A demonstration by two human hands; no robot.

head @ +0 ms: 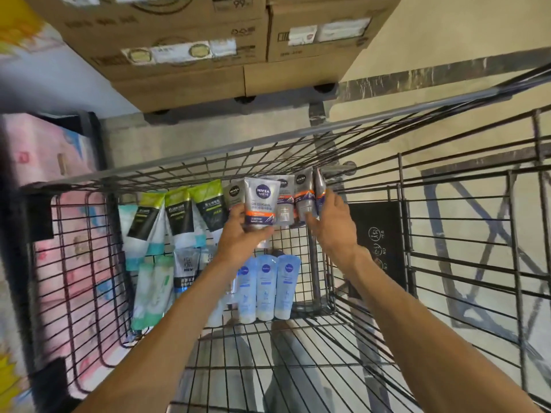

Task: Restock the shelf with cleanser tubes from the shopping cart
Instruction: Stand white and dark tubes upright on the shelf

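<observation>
Head view: my left hand (238,234) pinches a grey Nivea tube (259,204) inside the shopping cart (190,171); right hand (331,219) clamps neighbouring tubes (307,195), probably gathering several for one trip.

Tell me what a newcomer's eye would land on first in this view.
First, the two bare arms reaching into the wire shopping cart: the left hand grips a silver Nivea tube, and the right hand holds more silver tubes at the cart's far end. Next, the three light blue tubes lying side by side below the hands, and the green-topped tubes to their left. Stacked cardboard boxes loom beyond the cart.
</observation>
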